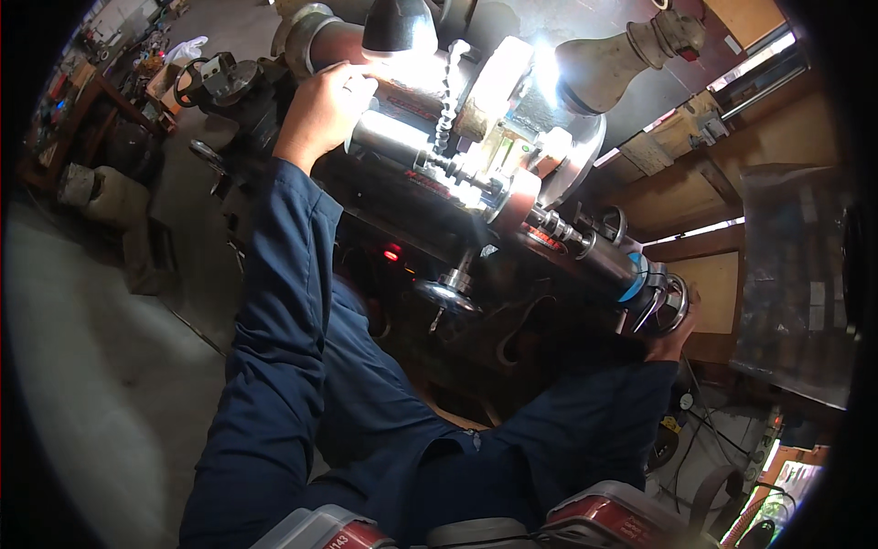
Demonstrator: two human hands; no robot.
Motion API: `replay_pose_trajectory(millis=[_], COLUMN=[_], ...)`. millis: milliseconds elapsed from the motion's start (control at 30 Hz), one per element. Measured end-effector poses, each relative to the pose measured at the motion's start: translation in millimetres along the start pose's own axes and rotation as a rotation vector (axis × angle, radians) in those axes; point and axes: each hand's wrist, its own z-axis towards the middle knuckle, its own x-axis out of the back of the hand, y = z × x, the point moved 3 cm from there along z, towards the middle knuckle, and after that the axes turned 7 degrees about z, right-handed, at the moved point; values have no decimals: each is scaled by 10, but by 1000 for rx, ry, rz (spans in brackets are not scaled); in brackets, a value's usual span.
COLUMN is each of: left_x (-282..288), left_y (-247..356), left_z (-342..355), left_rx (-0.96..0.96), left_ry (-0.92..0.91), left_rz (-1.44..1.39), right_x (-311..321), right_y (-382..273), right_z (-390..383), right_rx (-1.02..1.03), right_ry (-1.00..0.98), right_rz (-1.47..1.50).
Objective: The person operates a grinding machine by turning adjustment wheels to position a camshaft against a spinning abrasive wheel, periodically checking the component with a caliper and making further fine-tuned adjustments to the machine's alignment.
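Left hand [327, 108] at left end of silver cylinder [393, 137], fingers bent under glare of dark lamp [400, 27]; right hand [675, 339] at rim of handwheel [679, 317], fingers partly behind it; whether either hand is gripping, cannot tell from this view; slim stepped shaft [448, 166] between cylinder and handwheel, roughly in line with both; tan box [166, 89] at far left, white plastic bag [187, 49] near its upper edge; contents too small to make out.

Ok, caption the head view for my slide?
Left hand near the black lamp, right hand at the shiny handwheel.
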Motion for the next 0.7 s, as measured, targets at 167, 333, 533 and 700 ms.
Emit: replay_pose_trajectory(millis=[167,333,533,700], left_x=[44,30,62,39], left_y=[-10,5,48,-44], left_z=[5,28,5,40], left_rx=[-54,-10,-31,71], left_ry=[52,38,78,-40], left_rz=[68,5,68,4], right_x=[-85,-95,49,-32], right_y=[32,44,-25,65], right_z=[25,39,6,53], right_rx=[-85,-135,-31,-144], right_ry=[-137,-241,114,-145], right_rz=[38,78,-23,39])
